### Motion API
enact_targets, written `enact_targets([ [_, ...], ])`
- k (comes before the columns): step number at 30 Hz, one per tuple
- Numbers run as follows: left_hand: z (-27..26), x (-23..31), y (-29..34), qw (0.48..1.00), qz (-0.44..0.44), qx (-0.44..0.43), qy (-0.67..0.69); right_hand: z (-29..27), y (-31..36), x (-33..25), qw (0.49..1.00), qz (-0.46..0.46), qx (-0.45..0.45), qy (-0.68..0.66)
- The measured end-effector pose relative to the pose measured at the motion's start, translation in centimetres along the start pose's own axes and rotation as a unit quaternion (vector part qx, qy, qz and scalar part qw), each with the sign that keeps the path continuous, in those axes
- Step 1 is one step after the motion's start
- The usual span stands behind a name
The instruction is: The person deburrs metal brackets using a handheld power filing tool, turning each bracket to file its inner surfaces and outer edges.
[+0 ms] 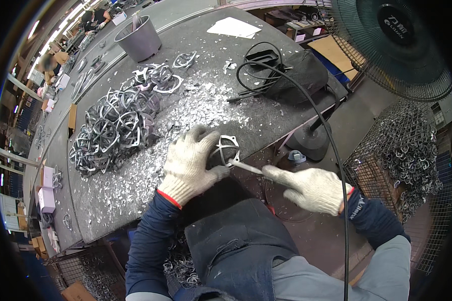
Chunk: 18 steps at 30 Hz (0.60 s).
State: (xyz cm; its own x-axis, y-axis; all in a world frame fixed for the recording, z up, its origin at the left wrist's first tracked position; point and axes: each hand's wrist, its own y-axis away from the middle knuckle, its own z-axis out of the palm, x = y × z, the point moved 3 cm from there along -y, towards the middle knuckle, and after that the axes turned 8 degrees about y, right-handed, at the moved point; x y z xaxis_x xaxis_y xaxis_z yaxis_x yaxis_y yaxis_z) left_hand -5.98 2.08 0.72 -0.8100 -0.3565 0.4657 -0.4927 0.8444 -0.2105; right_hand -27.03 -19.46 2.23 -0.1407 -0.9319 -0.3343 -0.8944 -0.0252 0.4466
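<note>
My left hand [193, 159], in a white knitted glove, grips an open metal ring casting [230, 146] at the table's near edge. The casting has small lugs and a crossing rib. My right hand [311, 188], gloved the same way, is closed round a slim, pale, file-like tool [248, 167]. Its tip meets the lower right of the casting's rim. A heap of similar ring castings [115, 120] lies to the left of my left hand. Thin silvery metal scraps [196, 108] cover the dark table [196, 45] around it.
A grey bucket [138, 40] and white paper [233, 28] stand and lie toward the back. A black mesh bag [299, 78] is at the right edge. A black cable [331, 135] hangs before my right arm. Beyond are a fan [397, 45] and wire basket [369, 175] of castings.
</note>
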Motion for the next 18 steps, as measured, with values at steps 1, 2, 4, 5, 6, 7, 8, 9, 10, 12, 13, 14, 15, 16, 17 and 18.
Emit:
enact_targets([
  [1, -0.3, 0.6, 0.3, 0.998, -0.053, 0.000, -0.043, -0.1, 0.3, 0.2, 1.000, -0.003, 0.000, 0.000],
  [2, 0.2, 0.5, 0.5, 0.997, -0.056, 0.000, -0.045, -0.2, 0.8, 0.7, 0.998, -0.027, 0.016, -0.051],
  [4, 1.3, -0.1, 0.6, 0.998, -0.047, 0.040, 0.024, -0.3, 1.4, 2.1, 0.986, -0.061, 0.049, -0.146],
  [5, 1.3, 0.0, 0.6, 0.998, -0.038, 0.048, 0.009, -0.2, 1.4, 2.9, 0.985, -0.061, 0.077, -0.141],
  [6, 1.0, -0.4, 0.3, 0.998, -0.039, 0.045, 0.010, -0.1, 1.3, 3.4, 0.983, -0.061, 0.105, -0.135],
  [7, 0.6, -0.9, -0.3, 1.000, 0.004, 0.014, 0.014, -0.9, 0.9, 3.2, 0.989, -0.007, 0.063, -0.136],
  [8, 0.4, -1.3, -0.8, 0.999, 0.046, -0.016, 0.018, -0.5, 0.3, 3.6, 0.988, -0.006, 0.060, -0.139],
  [9, 0.3, -1.7, -1.0, 0.998, 0.032, -0.039, 0.043, -0.1, -0.4, 3.8, 0.988, -0.054, 0.089, -0.117],
  [10, 0.3, -1.8, -1.2, 0.998, 0.031, -0.043, 0.044, 0.0, -0.8, 3.7, 0.983, -0.101, 0.119, -0.094],
  [12, 0.2, -2.0, -1.5, 0.994, 0.029, -0.066, 0.078, -0.3, -1.5, 3.0, 0.989, -0.084, 0.099, -0.063],
  [13, 0.3, -2.2, -1.5, 0.994, 0.024, -0.069, 0.078, -0.8, -2.0, 2.5, 0.997, -0.058, 0.045, -0.009],
  [14, 0.4, -2.3, -1.6, 0.995, 0.035, -0.067, 0.071, -1.0, -2.5, 2.5, 0.998, -0.031, -0.009, 0.046],
  [15, 0.5, -2.4, -1.6, 0.995, 0.047, -0.065, 0.064, -0.8, -2.9, 3.1, 0.992, -0.065, 0.034, 0.104],
  [16, 0.4, -2.5, -1.7, 0.995, 0.044, -0.066, 0.064, -1.4, -3.3, 3.3, 0.984, -0.077, 0.066, 0.145],
  [17, 0.4, -2.6, -1.7, 0.993, 0.039, -0.083, 0.075, -1.8, -4.0, 3.8, 0.978, -0.089, 0.099, 0.163],
  [18, 0.4, -2.6, -1.7, 0.991, 0.035, -0.099, 0.086, -2.3, -4.6, 4.4, 0.969, -0.101, 0.133, 0.180],
])
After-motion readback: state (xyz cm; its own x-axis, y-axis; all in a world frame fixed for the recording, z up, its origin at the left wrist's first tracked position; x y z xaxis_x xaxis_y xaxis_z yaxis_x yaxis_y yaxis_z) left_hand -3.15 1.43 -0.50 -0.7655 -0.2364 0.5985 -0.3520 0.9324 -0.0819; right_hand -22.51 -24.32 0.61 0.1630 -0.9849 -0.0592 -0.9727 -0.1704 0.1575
